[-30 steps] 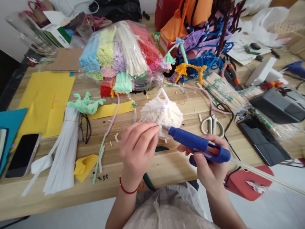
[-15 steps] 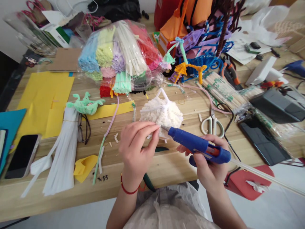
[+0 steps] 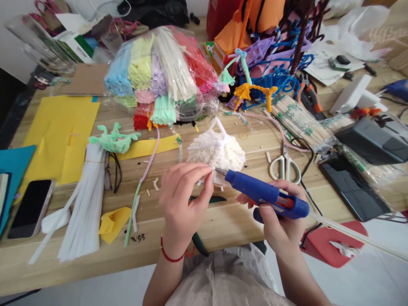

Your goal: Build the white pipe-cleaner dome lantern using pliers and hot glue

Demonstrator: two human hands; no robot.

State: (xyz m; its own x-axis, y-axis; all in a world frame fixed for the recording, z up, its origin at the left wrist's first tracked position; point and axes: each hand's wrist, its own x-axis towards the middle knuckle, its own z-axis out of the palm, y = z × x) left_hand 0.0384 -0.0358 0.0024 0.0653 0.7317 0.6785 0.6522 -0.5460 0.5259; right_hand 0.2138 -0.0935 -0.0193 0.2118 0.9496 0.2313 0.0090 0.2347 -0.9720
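My right hand (image 3: 283,212) is wrapped round a blue hot glue gun (image 3: 251,187), and a long clear glue stick (image 3: 353,233) sticks out of its back end. The metal nozzle points left, right at the fingertips of my left hand (image 3: 186,195). Those fingers are pinched together; whatever sits between them is too small to make out. Just beyond both hands, a cream, fluffy woven piece (image 3: 216,148) with a white loop on top rests on the table, its near edge partly hidden by my left hand and the gun.
White-handled scissors (image 3: 285,168) lie to the right, near a black phone (image 3: 353,187). At left are a bundle of white pipe cleaners (image 3: 84,212), a green fuzzy piece (image 3: 116,138) and another phone (image 3: 30,208). Bagged coloured pipe cleaners (image 3: 159,72) fill the back.
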